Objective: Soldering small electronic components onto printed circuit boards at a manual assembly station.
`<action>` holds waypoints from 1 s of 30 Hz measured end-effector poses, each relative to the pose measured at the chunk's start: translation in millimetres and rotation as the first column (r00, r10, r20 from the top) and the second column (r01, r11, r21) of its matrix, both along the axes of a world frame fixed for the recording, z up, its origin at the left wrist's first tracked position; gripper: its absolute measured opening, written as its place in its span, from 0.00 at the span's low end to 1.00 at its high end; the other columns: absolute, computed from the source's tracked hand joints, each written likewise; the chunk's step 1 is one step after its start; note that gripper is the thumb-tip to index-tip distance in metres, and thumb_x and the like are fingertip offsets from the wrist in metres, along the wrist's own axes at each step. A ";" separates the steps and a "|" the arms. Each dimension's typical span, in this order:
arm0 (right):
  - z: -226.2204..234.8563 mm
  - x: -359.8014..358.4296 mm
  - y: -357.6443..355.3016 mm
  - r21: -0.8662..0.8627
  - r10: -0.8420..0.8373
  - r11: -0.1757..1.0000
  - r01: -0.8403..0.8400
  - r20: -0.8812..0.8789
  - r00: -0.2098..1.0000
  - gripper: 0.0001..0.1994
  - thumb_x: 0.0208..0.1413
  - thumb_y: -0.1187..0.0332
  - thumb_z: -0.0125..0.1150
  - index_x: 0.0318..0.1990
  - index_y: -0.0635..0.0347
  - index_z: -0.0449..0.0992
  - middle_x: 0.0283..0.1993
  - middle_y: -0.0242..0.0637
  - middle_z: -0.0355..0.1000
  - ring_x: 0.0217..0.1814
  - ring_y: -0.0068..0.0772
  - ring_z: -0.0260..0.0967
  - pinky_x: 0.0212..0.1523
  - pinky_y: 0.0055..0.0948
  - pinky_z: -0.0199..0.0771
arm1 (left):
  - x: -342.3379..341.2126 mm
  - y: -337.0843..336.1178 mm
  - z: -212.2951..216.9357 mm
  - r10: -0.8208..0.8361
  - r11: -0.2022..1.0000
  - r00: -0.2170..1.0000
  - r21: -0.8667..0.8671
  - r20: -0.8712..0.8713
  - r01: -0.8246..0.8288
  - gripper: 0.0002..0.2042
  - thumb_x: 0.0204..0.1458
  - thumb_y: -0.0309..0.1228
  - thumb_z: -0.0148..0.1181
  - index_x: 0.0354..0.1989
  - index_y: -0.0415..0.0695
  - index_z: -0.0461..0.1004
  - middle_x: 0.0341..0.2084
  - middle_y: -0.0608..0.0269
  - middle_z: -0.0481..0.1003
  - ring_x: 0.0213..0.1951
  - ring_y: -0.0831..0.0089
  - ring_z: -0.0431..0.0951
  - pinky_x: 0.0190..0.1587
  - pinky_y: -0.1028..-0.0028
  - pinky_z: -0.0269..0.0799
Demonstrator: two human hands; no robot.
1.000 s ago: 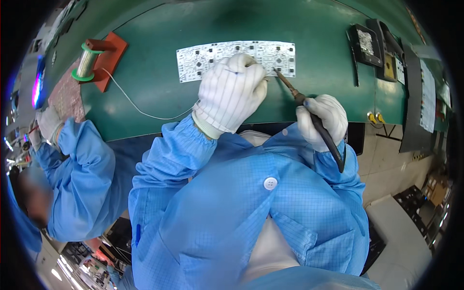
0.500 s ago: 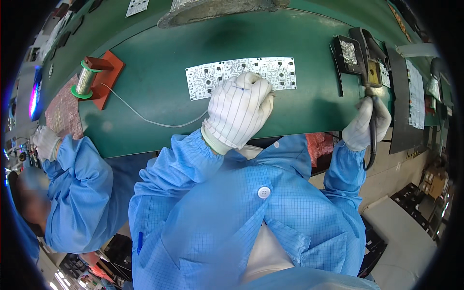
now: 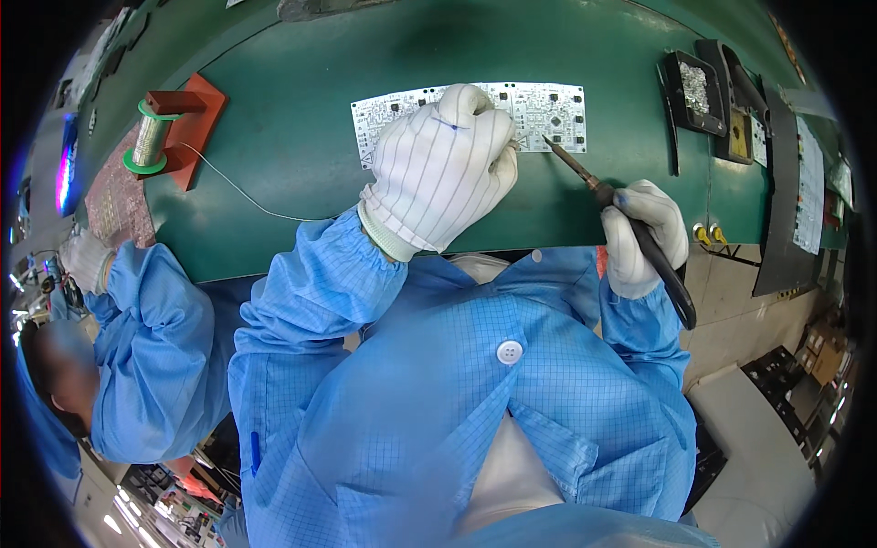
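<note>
A white circuit board panel (image 3: 571, 114) with small black parts lies on the green table mat. My left hand (image 3: 443, 164), in a striped white glove, is closed in a pinch over the board's middle and hides part of it. Thin solder wire (image 3: 239, 196) runs from a spool (image 3: 149, 142) on a red-brown stand (image 3: 208, 100) toward this hand; my sleeve covers its middle stretch, and a short end shows by the fingertips. Gloved too, my right hand (image 3: 647, 233) grips a soldering iron (image 3: 575, 166) by its black handle. The iron's tip is at the board's lower edge, right of my left fingers.
At the right are a black tray of metal shavings (image 3: 694, 89), a sponge holder (image 3: 734, 139), an iron stand (image 3: 742, 82) and a thin dark stick (image 3: 671, 128). Yellow connectors (image 3: 703, 235) sit at the table edge. A co-worker's sleeve (image 3: 151, 352) is at left, beside pink wrap (image 3: 119, 201).
My right hand has lifted the soldering iron from its stand and brought it left to the board. My left hand stays at the board, still pinched. The view has shifted slightly.
</note>
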State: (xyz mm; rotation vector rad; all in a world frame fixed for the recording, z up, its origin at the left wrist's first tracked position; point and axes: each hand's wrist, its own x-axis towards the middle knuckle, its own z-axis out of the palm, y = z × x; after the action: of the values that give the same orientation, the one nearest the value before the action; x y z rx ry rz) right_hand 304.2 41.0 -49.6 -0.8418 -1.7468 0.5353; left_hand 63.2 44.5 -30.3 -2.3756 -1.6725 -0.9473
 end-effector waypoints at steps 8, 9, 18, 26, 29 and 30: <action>-5.8 6.2 2.2 0.020 0.038 0.999 -0.037 -0.068 0.997 0.12 0.39 0.81 0.65 0.34 0.64 0.75 0.23 0.39 0.72 0.21 0.36 0.70 0.24 0.33 0.71 | 2.2 -3.8 -9.7 -0.008 1.000 1.000 -0.029 -0.019 0.008 0.07 0.40 0.31 0.68 0.28 0.52 0.77 0.34 0.70 0.74 0.29 0.70 0.77 0.31 0.72 0.74; -6.2 6.5 2.2 0.026 0.035 0.999 -0.034 -0.060 0.998 0.12 0.38 0.81 0.65 0.34 0.64 0.75 0.23 0.39 0.72 0.21 0.36 0.70 0.24 0.33 0.71 | 2.2 -3.5 -10.4 -0.018 1.000 1.000 -0.013 -0.022 0.018 0.06 0.41 0.32 0.68 0.28 0.52 0.77 0.35 0.70 0.74 0.29 0.71 0.77 0.31 0.72 0.74; -3.2 3.0 2.4 0.018 0.012 1.000 -0.012 0.000 1.000 0.13 0.37 0.81 0.64 0.34 0.64 0.75 0.23 0.41 0.73 0.20 0.36 0.69 0.23 0.33 0.70 | 3.4 -3.2 -13.2 -0.036 0.998 0.997 -0.054 -0.076 0.031 0.07 0.44 0.36 0.69 0.30 0.54 0.78 0.37 0.71 0.72 0.30 0.73 0.77 0.31 0.72 0.75; -1.5 0.6 3.3 0.008 0.023 1.000 -0.024 0.013 1.000 0.13 0.37 0.82 0.64 0.35 0.63 0.74 0.22 0.40 0.72 0.20 0.35 0.69 0.23 0.32 0.69 | 4.7 2.1 -11.7 -0.053 0.999 0.996 -0.014 -0.075 0.052 0.06 0.45 0.36 0.69 0.30 0.54 0.78 0.35 0.72 0.73 0.28 0.72 0.77 0.28 0.72 0.74; -0.2 3.8 2.1 -0.024 0.037 0.999 -0.037 -0.026 0.999 0.14 0.40 0.84 0.62 0.37 0.63 0.74 0.23 0.41 0.71 0.21 0.33 0.68 0.24 0.30 0.69 | 0.6 -0.9 -3.6 -0.027 0.996 0.998 -0.087 -0.060 0.022 0.05 0.46 0.35 0.69 0.31 0.53 0.80 0.35 0.70 0.76 0.28 0.70 0.79 0.28 0.71 0.75; 0.9 6.6 1.1 -0.055 0.039 0.998 -0.043 -0.067 0.997 0.14 0.42 0.85 0.61 0.38 0.63 0.74 0.25 0.42 0.72 0.21 0.32 0.68 0.24 0.30 0.68 | -3.0 -2.8 0.0 -0.028 0.994 0.999 -0.110 -0.039 0.024 0.05 0.46 0.34 0.69 0.31 0.53 0.80 0.35 0.69 0.76 0.28 0.69 0.80 0.29 0.71 0.76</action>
State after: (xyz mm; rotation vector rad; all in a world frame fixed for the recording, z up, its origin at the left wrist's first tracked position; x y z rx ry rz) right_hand 310.8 42.1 -48.7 -0.8201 -1.6984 0.6350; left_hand 60.2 41.8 -30.2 -2.4739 -1.7256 -0.8251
